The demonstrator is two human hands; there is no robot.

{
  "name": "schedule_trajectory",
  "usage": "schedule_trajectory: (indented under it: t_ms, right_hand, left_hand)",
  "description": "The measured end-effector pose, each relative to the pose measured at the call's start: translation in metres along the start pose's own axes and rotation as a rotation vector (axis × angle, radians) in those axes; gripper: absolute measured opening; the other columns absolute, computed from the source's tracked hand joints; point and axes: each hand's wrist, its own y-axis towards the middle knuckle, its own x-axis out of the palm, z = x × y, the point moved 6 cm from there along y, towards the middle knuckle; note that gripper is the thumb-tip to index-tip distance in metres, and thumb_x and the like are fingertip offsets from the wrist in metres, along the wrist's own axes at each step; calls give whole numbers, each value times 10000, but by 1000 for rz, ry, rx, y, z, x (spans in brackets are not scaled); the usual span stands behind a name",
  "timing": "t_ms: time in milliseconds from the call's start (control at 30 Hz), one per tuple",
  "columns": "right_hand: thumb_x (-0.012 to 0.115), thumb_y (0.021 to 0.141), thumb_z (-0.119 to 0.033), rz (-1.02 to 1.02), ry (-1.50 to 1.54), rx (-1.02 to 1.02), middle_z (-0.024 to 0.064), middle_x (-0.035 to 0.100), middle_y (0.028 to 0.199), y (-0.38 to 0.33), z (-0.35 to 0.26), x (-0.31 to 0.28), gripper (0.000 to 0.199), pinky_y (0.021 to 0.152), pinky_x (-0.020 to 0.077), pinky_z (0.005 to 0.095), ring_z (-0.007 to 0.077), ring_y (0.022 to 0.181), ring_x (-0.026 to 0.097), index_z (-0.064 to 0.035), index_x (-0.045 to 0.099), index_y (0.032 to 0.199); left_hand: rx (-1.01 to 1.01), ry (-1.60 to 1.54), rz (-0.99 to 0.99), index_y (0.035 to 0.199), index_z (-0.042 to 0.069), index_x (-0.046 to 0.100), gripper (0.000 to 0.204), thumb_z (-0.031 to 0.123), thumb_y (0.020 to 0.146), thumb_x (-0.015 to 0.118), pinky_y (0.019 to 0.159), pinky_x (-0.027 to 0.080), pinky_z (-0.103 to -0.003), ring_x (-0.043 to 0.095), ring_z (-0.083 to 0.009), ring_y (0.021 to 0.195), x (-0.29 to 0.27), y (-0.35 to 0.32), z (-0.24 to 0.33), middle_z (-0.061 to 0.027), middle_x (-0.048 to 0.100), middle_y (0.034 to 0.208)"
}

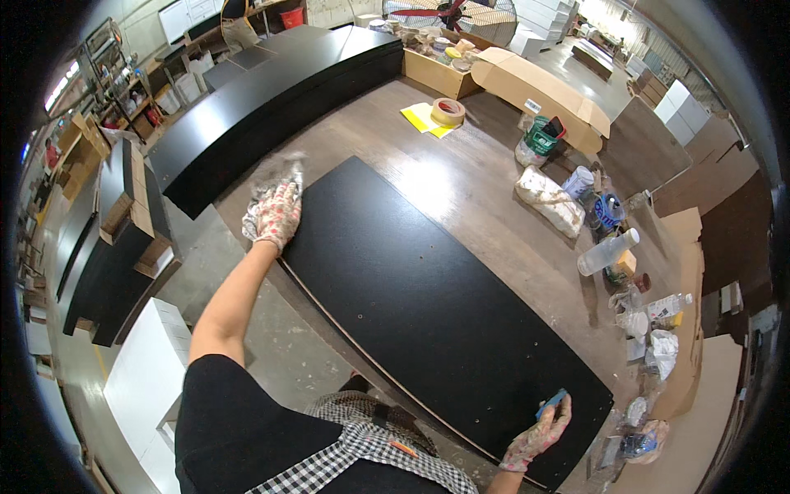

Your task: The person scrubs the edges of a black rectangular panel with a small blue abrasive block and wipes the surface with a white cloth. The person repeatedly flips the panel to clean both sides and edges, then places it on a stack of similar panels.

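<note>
Head view: looking down over both outstretched arms at a long workbench.
Left hand: gloved, fingers spread flat, pressing a crumpled grey rag onto the far-left corner of the black panel; blurred, so seemingly rubbing across the surface.
Right hand: gloved, fingers curled round a small blue block, probably a sanding or scraping tool, resting at the panel's near-right edge; likely parked there, bracing the board while the other hand is wiping.
Black panel: lying flat and slantwise on the brown bench top, one long edge just overhanging toward the body, keeping every corner within arm's reach.
Right of panel: clear plastic bottle on its side, white bag, small tubs and wrappers, bunched along the bench edge, well apart from the wiped face.
Far end of bench: roll of tape sitting on yellow sheets, near an open cardboard box.
Left beyond bench: stacked black boards, waiting in a long pile.
</note>
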Motion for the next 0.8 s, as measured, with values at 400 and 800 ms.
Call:
schedule_trajectory:
  t_ms: [400, 800]
  right_hand:
    - [558, 1003, -200, -155, 45, -90, 145, 496, 1427, -6, -23, 67, 532, 1071, 410, 370, 238, 1251, 514, 11, 427, 1474]
    - [535, 1019, -134, -272, 48, -274, 190, 374, 1551, 102, 19, 130, 554, 1177, 324, 431, 307, 1417, 405, 20, 348, 1517]
  left_hand:
    - [438, -228, -506, 1393, 67, 527, 533, 383, 970, 453, 1053, 440, -467, 586, -263, 1169, -64, -106, 155, -90, 596, 1309]
    - [767, -449, -147, 1583, 160, 292, 727, 508, 963, 436, 1216, 221, -535, 298, -325, 1486, -93, -236, 254, -146, 278, 1629]
